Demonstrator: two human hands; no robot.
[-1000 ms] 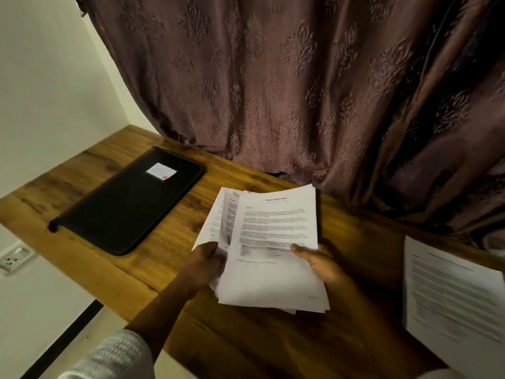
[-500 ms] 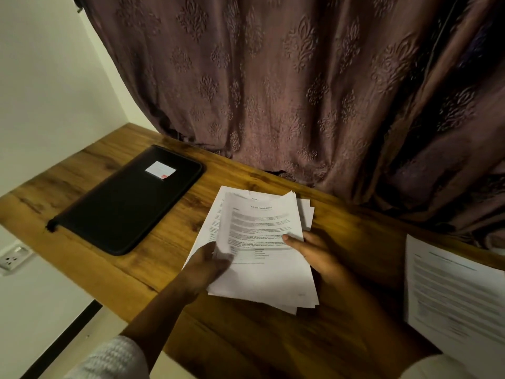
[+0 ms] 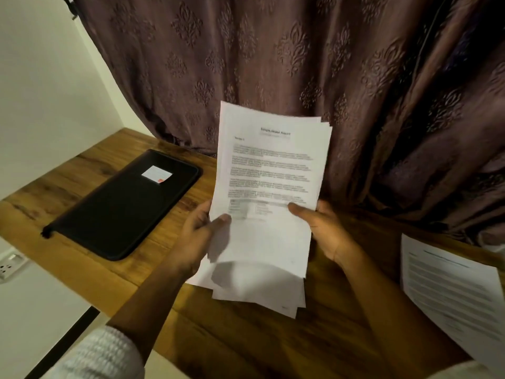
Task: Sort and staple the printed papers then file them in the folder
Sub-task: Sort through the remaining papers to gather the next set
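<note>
Standing up between both hands, a stack of white printed papers point(image 3: 270, 187) is held above the middle of the brown wooden counter point(image 3: 246, 348), its top edge tipped away toward the curtain. The left hand point(image 3: 200, 236) grasps the stack's left edge, thumb laid across the front of the top sheet and fingers tucked behind. The right hand point(image 3: 325, 231) grips the right edge the same way, thumb on the printed face. The sheets are not squared: several corners fan out at the upper right, and lower sheets stick out beneath the front page, blurred, so I cannot tell whether they touch the counter. The front page carries a centred heading, paragraphs and a small table, too soft to read.

To the left, well apart from the papers, a black rectangular zip folder point(image 3: 123, 209) lies flat and closed on the counter, with a small white label point(image 3: 156, 174) near its far end. At the right edge a separate white printed sheet point(image 3: 451, 296) lies on the counter. A white knitted sleeve point(image 3: 101, 354) covers the left forearm near the bottom. Behind the counter hangs a mauve curtain with an embossed leaf pattern point(image 3: 273, 64); a cream wall point(image 3: 41, 77) stands on the left, with a white power socket point(image 3: 11, 265) below the counter's edge.
</note>
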